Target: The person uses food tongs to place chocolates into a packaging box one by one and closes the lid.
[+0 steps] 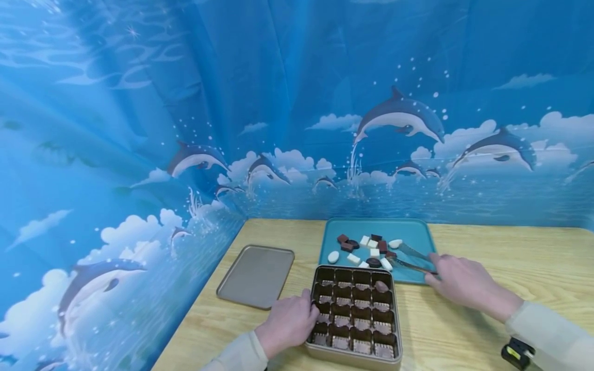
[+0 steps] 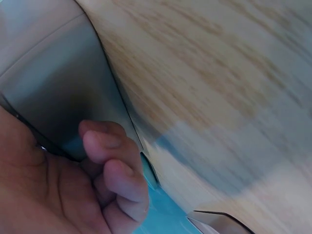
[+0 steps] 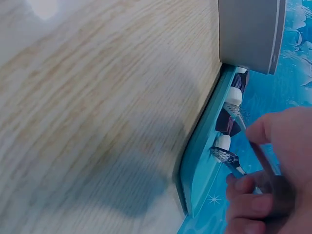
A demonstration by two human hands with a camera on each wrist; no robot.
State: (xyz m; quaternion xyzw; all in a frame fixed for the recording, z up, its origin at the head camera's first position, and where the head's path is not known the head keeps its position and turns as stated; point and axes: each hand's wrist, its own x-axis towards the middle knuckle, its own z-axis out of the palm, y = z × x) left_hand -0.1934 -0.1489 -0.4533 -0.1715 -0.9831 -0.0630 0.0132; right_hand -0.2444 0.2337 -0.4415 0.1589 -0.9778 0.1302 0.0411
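Observation:
My left hand (image 1: 290,319) grips the left side of a metal tin (image 1: 398,330), its thumb at the rim and its curled fingers beside the outer wall in the left wrist view. A brown compartment insert (image 1: 351,303) fills the tin; one brown chocolate (image 1: 381,286) sits in its far right compartment. With my right hand (image 1: 464,281) I hold metal tongs (image 3: 261,158) over the teal tray (image 1: 336,225). The tong jaws stand apart, with a dark chocolate (image 3: 225,122) and a white egg-shaped chocolate (image 3: 223,142) around their tips.
Several white and brown chocolates (image 1: 374,253) lie scattered on the tray behind the tin. A flat metal lid (image 1: 257,275) lies on the wooden table (image 1: 501,252) to the left. A blue dolphin-print curtain (image 1: 297,103) hangs along the table's back and left edges.

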